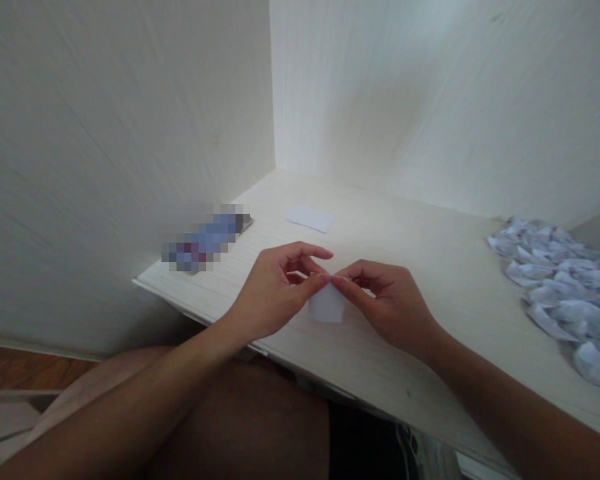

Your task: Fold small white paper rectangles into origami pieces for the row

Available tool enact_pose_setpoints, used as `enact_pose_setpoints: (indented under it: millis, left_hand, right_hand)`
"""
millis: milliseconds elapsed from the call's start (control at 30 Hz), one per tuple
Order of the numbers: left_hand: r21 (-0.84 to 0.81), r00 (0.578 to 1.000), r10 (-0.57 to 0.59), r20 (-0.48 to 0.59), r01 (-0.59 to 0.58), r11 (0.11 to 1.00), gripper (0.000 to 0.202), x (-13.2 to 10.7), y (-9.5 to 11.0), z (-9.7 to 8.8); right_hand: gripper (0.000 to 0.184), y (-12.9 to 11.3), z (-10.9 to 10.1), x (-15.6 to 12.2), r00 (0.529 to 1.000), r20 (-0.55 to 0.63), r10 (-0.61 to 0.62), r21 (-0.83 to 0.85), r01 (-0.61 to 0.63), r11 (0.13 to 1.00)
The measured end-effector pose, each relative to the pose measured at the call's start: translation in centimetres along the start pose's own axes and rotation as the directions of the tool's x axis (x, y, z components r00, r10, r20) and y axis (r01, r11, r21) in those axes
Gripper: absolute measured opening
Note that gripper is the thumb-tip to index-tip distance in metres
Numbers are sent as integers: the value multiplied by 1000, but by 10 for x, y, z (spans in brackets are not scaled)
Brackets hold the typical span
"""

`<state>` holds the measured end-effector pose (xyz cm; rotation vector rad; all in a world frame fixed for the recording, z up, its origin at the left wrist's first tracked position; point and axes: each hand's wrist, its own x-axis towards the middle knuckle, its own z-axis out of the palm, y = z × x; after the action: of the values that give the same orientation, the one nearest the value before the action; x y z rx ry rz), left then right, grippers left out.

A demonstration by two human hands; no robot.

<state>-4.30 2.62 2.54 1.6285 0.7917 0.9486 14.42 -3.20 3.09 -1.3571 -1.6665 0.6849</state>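
A small white paper piece (326, 307) is held just above the pale wooden desk (430, 280), near its front edge. My left hand (275, 290) pinches the paper's top edge from the left, fingers curled. My right hand (385, 300) pinches the same edge from the right, so the fingertips of both hands meet. The lower part of the paper hangs below my fingers. A flat white paper sheet (309, 218) lies further back on the desk, apart from both hands.
A heap of several folded white paper pieces (560, 287) covers the desk's right side. A blurred-out flat object (207, 239) lies at the left edge. Pale walls (130, 133) close in the left and back. My bare knees are under the desk.
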Motion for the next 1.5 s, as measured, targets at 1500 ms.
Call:
enact_pose_setpoints:
  millis: [1500]
  left_hand:
    - [139,983,-96,154,74,987,38,8,6,1]
  right_hand:
    - [19,15,-21,18,942,-318,105,244,-26,969]
